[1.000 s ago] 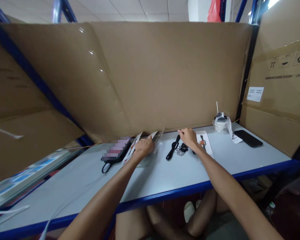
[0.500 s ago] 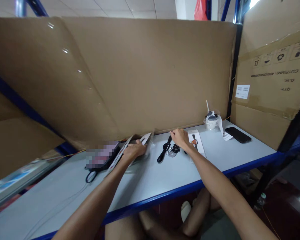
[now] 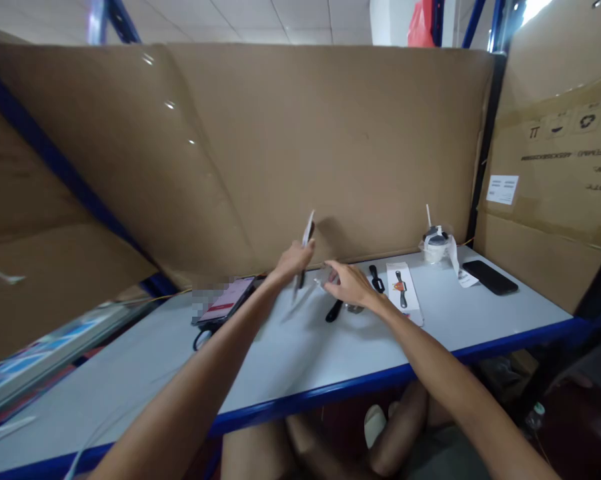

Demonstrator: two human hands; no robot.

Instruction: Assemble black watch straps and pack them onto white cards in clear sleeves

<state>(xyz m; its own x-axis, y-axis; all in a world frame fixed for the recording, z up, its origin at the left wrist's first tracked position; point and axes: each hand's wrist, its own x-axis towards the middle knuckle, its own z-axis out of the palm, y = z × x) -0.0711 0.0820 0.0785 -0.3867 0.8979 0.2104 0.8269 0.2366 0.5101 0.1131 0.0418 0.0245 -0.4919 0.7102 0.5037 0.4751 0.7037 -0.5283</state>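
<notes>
My left hand (image 3: pixel 296 259) is closed around a white card pack (image 3: pixel 307 228), raised above the table and seen nearly edge-on. A dark part shows along the pack's right side, too narrow to identify. Just to its right, my right hand (image 3: pixel 349 283) has thumb and fingers apart. Something clear, like thin plastic (image 3: pixel 319 283), glints by its fingertips; whether it is touched I cannot tell. Below that hand lies a black-handled tool (image 3: pixel 334 311), like a spokeshave, partly covered. A second black handled tool (image 3: pixel 377 280) lies beside a printed card (image 3: pixel 404 293) picturing a spokeshave.
A tablet-like screen (image 3: pixel 229 299) in a dark case lies at the left. A lidded cup with a straw (image 3: pixel 435 245) and a black phone (image 3: pixel 490 277) are at the back right. Cardboard (image 3: pixel 330 147) walls the table's back; a blue edge (image 3: pixel 320 398) runs along its front.
My left hand has lifted the card pack up and to the right, away from the tablet. My right hand has moved left toward it, its fingers spreading. The second black tool now shows.
</notes>
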